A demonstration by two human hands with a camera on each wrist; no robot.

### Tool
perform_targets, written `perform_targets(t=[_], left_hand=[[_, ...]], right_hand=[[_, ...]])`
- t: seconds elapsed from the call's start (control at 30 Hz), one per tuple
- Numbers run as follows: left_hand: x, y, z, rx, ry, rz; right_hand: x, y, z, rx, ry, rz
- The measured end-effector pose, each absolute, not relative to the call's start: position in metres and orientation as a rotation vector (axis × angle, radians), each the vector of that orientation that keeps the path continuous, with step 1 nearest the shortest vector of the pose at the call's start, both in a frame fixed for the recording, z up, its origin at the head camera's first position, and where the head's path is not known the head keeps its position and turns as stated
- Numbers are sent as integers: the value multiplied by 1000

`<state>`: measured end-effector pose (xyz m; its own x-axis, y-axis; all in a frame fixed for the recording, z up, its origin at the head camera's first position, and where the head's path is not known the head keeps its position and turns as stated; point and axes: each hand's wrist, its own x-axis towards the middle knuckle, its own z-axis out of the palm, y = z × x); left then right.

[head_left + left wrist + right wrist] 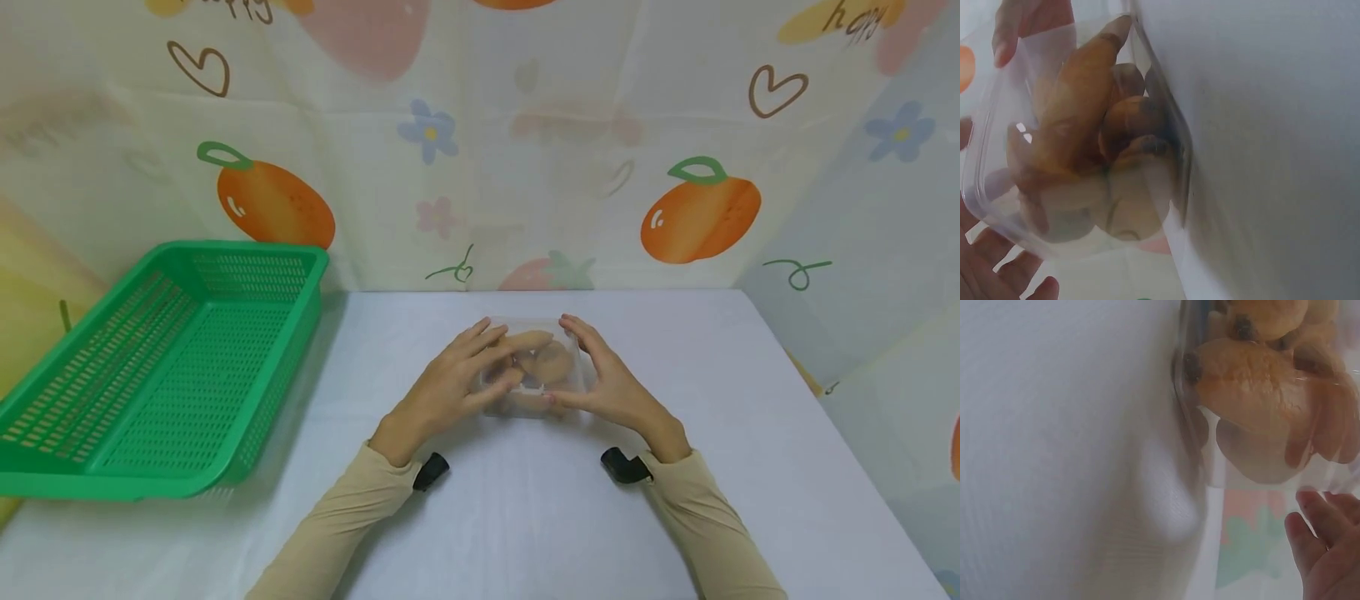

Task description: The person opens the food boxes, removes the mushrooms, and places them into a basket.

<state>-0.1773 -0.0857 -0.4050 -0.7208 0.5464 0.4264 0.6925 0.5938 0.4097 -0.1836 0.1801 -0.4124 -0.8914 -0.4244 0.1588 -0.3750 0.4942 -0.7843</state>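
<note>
A clear plastic box stands on the white table between my two hands. It holds several tan, rounded pieces with dark ends; what kind they are I cannot tell. My left hand grips the box's left end, its fingers spread over the upper rim and the thumb along the near side. At the right end my right hand spans the box, one finger by the far corner and the thumb on the near edge. Through the clear wall, the left wrist view shows one long piece above rounder ones.
A green slotted plastic basket stands at the table's left. Behind the white tabletop hangs a cloth printed with oranges, flowers and hearts. Black wrist cameras sit under both cuffs.
</note>
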Motion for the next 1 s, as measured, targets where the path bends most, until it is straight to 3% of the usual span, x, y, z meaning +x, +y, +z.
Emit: perform_targets(t=[0.47, 1.0], left_hand=[[-175, -69, -414, -1236, -2246, -629], [-174, -63, -416, -1181, -2175, -614]], right_hand=[[-185, 177, -421, -612, 2566, -1545], [-184, 176, -421, -574, 2562, -1556]])
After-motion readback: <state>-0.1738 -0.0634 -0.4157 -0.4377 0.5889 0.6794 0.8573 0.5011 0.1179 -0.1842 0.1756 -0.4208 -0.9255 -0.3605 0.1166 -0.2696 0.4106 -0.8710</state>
